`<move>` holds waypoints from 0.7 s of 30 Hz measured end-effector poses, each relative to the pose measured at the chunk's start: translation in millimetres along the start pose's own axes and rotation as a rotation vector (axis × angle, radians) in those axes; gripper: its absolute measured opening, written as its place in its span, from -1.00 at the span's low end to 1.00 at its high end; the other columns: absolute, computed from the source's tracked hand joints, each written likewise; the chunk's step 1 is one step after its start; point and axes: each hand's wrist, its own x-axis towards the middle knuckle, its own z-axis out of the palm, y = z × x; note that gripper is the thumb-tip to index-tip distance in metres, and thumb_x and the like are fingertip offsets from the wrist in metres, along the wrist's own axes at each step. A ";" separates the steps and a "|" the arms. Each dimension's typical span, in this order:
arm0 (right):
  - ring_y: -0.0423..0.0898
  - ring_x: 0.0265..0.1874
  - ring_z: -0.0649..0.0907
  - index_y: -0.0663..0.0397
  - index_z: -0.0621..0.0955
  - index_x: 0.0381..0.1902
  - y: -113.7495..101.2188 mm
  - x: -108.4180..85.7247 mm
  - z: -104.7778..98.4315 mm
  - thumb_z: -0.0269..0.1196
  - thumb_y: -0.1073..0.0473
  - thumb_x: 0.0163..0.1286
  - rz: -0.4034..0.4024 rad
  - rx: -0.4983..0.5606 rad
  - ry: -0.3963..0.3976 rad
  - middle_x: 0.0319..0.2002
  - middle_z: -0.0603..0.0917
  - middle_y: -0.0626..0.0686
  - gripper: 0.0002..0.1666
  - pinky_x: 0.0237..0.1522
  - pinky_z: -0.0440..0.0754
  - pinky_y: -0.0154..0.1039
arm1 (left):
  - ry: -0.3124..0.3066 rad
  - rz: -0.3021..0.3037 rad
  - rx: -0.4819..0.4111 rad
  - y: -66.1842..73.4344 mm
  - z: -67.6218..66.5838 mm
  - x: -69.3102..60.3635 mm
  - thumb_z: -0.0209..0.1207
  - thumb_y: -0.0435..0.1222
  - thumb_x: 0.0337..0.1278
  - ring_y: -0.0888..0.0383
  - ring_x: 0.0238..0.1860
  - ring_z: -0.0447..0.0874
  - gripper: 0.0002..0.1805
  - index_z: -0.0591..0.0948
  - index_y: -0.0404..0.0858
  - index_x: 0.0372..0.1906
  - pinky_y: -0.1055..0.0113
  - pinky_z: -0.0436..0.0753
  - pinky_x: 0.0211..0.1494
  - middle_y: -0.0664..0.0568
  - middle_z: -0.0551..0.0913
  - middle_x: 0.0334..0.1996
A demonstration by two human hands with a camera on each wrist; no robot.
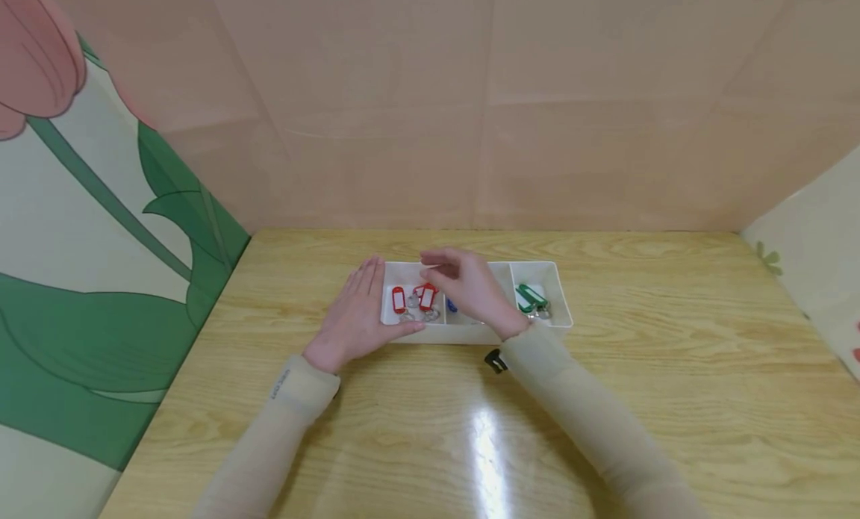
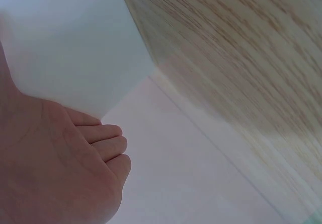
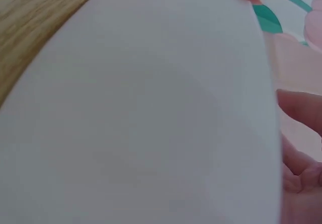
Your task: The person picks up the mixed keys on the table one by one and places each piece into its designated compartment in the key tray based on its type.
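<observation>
A white divided tray (image 1: 437,334) holds key tags with metal rings. Several red key tags (image 1: 399,300) lie in its left compartment, part of a blue key tag (image 1: 452,305) shows in the middle, and green key tags (image 1: 532,298) are on the right. My left hand (image 1: 356,310) rests against the tray's left end, fingers straight and thumb along the front wall. Over the left and middle compartments hovers my right hand (image 1: 470,284), fingers bent and apart from the thumb, nothing visible between them. It hides part of the middle compartment. The tray wall (image 3: 151,108) fills most of the right wrist view.
The tray stands on a wood-grain table (image 1: 672,399). Behind it rises a pink backdrop (image 1: 376,131), with a flower-printed panel (image 1: 101,317) at the left. A small black piece (image 1: 496,361) shows beside the right sleeve cuff.
</observation>
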 end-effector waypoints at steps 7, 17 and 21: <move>-0.08 0.01 0.71 0.11 0.66 0.20 -4.3 -4.1 -9.5 0.30 0.05 0.50 -0.031 0.038 0.005 0.10 0.72 0.11 -0.59 0.07 0.67 -0.18 | -0.008 -0.010 -0.004 -0.6 0.2 -0.4 -0.15 0.65 -0.02 -0.04 0.61 -0.31 0.45 -0.18 -0.42 0.61 0.12 -0.19 0.60 -0.22 -0.21 0.63; -0.07 0.10 0.67 -0.04 0.62 0.29 -9.2 -17.7 -35.4 0.23 -0.17 0.52 0.000 0.049 -0.005 0.16 0.68 -0.02 -0.47 0.16 0.63 -0.07 | -0.010 -0.021 -0.018 -0.8 1.1 0.9 -0.15 0.66 -0.04 -0.04 0.61 -0.32 0.46 -0.20 -0.40 0.62 0.13 -0.20 0.60 -0.20 -0.23 0.63; 0.03 0.19 0.62 -0.03 0.60 0.32 -6.5 -23.2 -46.1 0.19 -0.18 0.54 -0.021 0.000 0.002 0.22 0.64 0.02 -0.45 0.24 0.56 0.05 | -0.007 -0.028 -0.026 -1.3 2.3 2.0 -0.15 0.66 -0.05 -0.02 0.61 -0.33 0.46 -0.21 -0.38 0.62 0.15 -0.21 0.60 -0.18 -0.23 0.63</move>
